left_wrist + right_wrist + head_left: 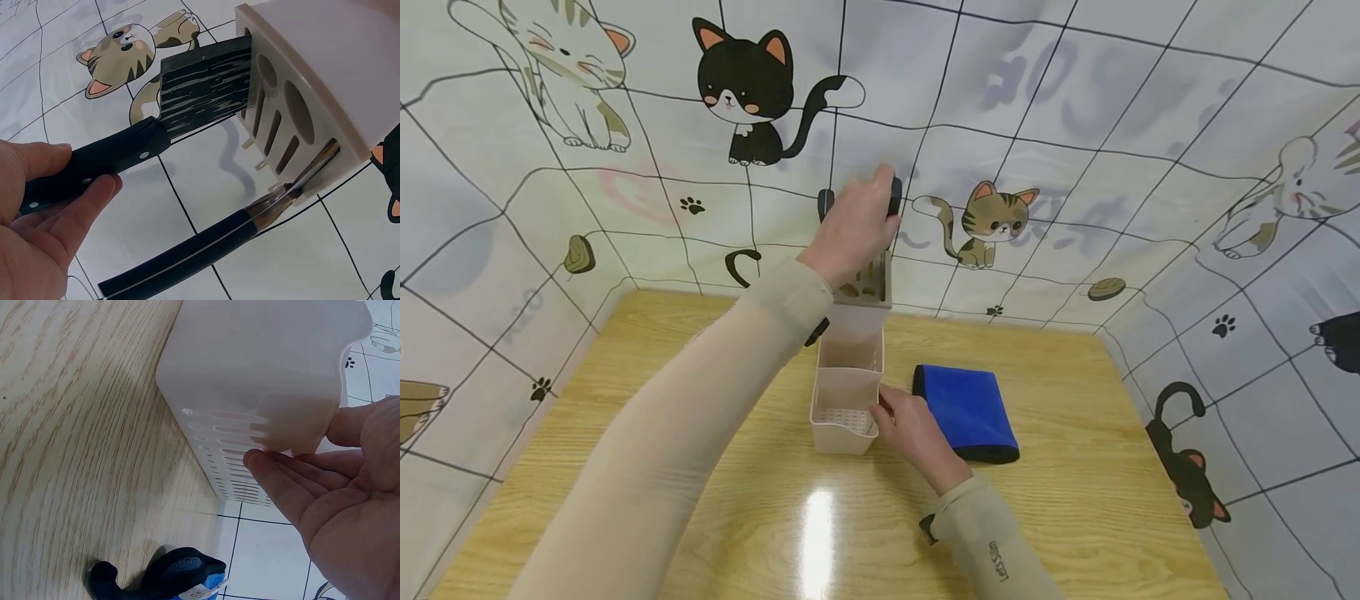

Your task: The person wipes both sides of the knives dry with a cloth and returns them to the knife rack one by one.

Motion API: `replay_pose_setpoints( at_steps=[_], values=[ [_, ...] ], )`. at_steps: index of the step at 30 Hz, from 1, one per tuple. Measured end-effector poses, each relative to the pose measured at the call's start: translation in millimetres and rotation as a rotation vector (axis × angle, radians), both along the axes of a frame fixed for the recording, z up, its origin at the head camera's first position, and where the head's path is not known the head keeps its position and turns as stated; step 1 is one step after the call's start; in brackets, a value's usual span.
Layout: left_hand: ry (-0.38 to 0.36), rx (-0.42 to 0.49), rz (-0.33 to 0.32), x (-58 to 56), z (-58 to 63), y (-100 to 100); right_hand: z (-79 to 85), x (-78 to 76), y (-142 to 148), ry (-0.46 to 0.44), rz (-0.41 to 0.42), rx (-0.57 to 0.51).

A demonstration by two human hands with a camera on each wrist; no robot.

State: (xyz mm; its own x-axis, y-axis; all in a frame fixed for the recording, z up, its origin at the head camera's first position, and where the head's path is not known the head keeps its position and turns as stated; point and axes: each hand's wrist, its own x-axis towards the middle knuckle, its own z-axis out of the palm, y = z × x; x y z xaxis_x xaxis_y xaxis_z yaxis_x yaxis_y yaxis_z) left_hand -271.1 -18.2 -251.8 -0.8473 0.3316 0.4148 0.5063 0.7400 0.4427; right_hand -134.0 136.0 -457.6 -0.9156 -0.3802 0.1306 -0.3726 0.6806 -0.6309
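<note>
A pale plastic holder [842, 440] stands on the table, with open compartments in front and a slotted knife block [290, 112] at the back. My left hand [859, 221] grips the black handle of a cleaver [206, 84], thumb on one side and fingers on the other. Much of the cleaver's dark blade shows above the block, its end in a slot. Beside it, a second black-handled knife [187, 256] sits in another slot. My right hand [337, 500] pinches the side wall of the front compartment between thumb and fingers.
On the wooden table [1060, 500], a folded blue cloth item [966, 408] with black edges lies right of the holder. A cat-patterned sheet [1000, 100] forms the back and sides around the table. The holder stands near the table's back edge.
</note>
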Motion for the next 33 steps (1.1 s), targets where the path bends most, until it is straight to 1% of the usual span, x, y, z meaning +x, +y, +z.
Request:
replay_pose_setpoints(
  at_steps=[9,15,22,29,33],
  values=[
    [-0.007,0.005,0.001,-4.3,-8.0,2,-1.5,-0.5,0,0.0,-0.007,0.008],
    [-0.006,-0.008,0.009,-8.1,-15.0,4,0.0,0.6,-1,-0.007,-0.013,0.011],
    [-0.029,-0.018,0.015,-9.3,-21.6,6,0.8,2.2,-1,-0.006,-0.014,0.01],
    [-0.017,-0.029,0.012,-10.7,-30.2,8,1.3,2.9,-1,-0.016,-0.008,0.007],
    [-0.023,-0.026,0.009,-11.3,-34.1,8,2.1,2.9,-1,-0.02,-0.012,0.01]
  ],
)
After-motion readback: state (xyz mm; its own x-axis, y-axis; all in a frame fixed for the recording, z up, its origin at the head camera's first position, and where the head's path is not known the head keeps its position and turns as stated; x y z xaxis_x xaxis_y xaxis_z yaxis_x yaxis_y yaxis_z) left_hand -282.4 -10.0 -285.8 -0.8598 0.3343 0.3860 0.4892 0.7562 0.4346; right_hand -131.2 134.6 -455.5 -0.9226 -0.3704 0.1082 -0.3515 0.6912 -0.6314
